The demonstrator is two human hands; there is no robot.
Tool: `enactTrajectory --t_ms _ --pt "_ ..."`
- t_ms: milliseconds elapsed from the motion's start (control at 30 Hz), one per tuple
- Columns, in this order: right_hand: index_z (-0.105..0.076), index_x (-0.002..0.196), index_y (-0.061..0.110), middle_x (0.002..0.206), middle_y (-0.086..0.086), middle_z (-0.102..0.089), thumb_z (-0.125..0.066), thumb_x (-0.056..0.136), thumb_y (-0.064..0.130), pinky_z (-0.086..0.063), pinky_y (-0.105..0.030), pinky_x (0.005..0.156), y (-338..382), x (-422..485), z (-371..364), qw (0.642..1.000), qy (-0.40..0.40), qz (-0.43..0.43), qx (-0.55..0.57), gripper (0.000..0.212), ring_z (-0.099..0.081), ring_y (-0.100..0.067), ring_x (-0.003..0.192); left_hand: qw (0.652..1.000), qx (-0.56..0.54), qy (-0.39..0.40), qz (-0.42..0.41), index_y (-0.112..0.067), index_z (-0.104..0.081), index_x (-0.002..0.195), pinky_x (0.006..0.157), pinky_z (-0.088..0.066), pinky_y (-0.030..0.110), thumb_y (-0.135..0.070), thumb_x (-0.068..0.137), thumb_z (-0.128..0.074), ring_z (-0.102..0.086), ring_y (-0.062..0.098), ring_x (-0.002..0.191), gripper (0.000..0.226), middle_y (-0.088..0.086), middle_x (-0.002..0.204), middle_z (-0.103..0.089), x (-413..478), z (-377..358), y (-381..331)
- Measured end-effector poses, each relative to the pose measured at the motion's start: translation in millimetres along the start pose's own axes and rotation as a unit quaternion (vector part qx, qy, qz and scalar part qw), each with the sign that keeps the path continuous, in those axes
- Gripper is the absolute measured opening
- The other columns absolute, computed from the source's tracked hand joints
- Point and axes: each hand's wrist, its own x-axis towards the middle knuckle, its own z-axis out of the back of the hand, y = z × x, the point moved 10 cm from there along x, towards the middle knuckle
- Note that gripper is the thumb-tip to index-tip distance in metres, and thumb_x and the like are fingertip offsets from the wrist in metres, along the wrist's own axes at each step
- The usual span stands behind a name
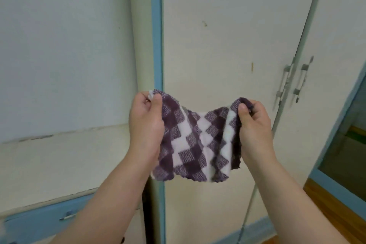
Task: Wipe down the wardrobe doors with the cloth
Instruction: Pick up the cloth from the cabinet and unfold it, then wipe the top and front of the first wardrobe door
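Two bare hands and two bare forearms are all that shows of the person. The left hand [146, 125] sits just at 9 o'clock of the centre, and its unclothed left forearm [111, 200] runs to the edge at 7 o'clock. The right hand [254, 127] lies at 3 o'clock of the centre, and its right forearm [293, 194], equally uncovered, reaches toward 5 o'clock. Both thumbs carry short, plain nails. A small dark patch [122, 240] at 7 o'clock is too small to identify.
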Motion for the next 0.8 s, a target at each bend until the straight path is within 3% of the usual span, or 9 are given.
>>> enactTrajectory --t_ms 167,333,433,567,700,800 --pt "-0.053 0.088 0.022 0.085 0.004 -0.059 -0.045 0.096 0.018 -0.044 -0.035 0.078 10 35 51 0.993 -0.046 0.057 -0.087 0.012 -0.055 -0.018 0.084 0.991 0.076 -0.015 -0.107 -0.025 -0.046 0.077 0.065 -0.039 0.032 -0.024 0.095 -0.046 -0.052 0.018 0.066 0.018 0.003 0.072 -0.057 11 -8 -34" --pt "-0.051 0.097 0.016 0.081 0.012 -0.05 -0.043 0.097 0.017 -0.034 -0.026 0.072 26 66 77 0.983 -0.079 0.104 -0.132 0.008 -0.048 -0.014 0.084 0.96 0.167 -0.059 -0.217 -0.023 -0.046 0.081 0.056 -0.034 0.018 -0.019 0.094 -0.047 -0.043 -0.002 0.055 0.014 -0.012 0.065 -0.046 24 -21 -67" --pt "-0.052 0.1 0.014 0.083 0.008 -0.051 -0.042 0.096 0.016 -0.029 -0.02 0.066 42 87 83 0.973 -0.095 0.15 -0.15 0.01 -0.046 -0.012 0.085 0.94 0.203 -0.082 -0.264 -0.018 -0.045 0.086 0.054 -0.031 0.008 -0.017 0.094 -0.047 -0.045 -0.006 0.056 0.008 -0.015 0.066 -0.045 27 -34 -80" --pt "-0.055 0.104 0.011 0.092 0.002 -0.054 -0.044 0.096 0.014 -0.028 -0.018 0.065 65 118 79 0.961 -0.104 0.201 -0.16 0.014 -0.047 -0.014 0.086 0.917 0.243 -0.1 -0.299 -0.018 -0.046 0.088 0.054 -0.026 0.025 -0.017 0.094 -0.047 -0.044 0.0 0.061 0.007 -0.015 0.068 -0.047 35 -50 -91" --pt "-0.056 0.106 0.007 0.093 0.001 -0.053 -0.044 0.096 0.014 -0.027 -0.017 0.066 83 153 70 0.954 -0.105 0.235 -0.156 0.018 -0.045 -0.012 0.086 0.878 0.293 -0.138 -0.352 -0.012 -0.054 0.089 0.062 -0.029 0.027 -0.016 0.093 -0.05 -0.047 0.018 0.067 0.007 -0.003 0.074 -0.053 48 -64 -109" --pt "-0.055 0.108 0.005 0.094 0.001 -0.052 -0.043 0.096 0.014 -0.027 -0.016 0.065 90 176 63 0.953 -0.11 0.245 -0.139 0.019 -0.045 -0.012 0.086 0.846 0.325 -0.162 -0.391 -0.009 -0.057 0.087 0.063 -0.029 0.028 -0.016 0.091 -0.052 -0.046 0.021 0.071 0.009 -0.003 0.077 -0.051 58 -77 -125"
